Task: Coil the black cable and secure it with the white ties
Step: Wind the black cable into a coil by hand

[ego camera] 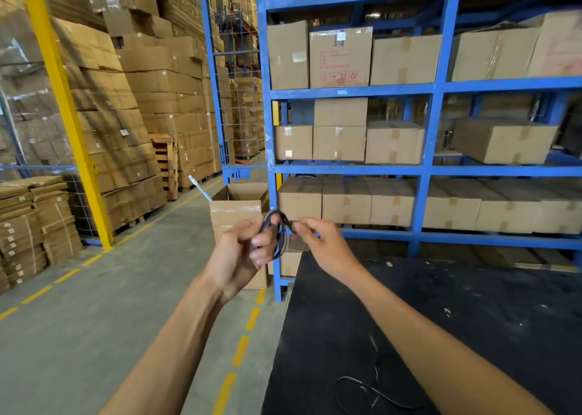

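The left hand point(242, 250) is raised in front of the body with its fingers curled closed around a small coil of thin black cable point(280, 235), the loops standing roughly upright between thumb and fingers. The right hand point(324, 244) meets it from the other side, fingertips pinched together on the coil's right edge; whether a tie is caught in that pinch is too small to tell. Both forearms reach up from the bottom of the view, and the coil hangs in the air, above the near corner of a dark, speckled black surface point(472, 304) that fills the lower right. On that surface, close to the lower edge, lies a loose length of thin dark wire point(365, 389) in open curves. Left of the surface runs a grey concrete floor point(94, 320) marked with dashed yellow lines. Just behind the hands stands an open brown cardboard box point(239, 203) with a white stick leaning out of it. Beyond rises a blue steel shelving rack point(434, 131) loaded with sealed cardboard cartons, and to the far left a yellow post point(63, 99) fronts tall stacks of cartons.
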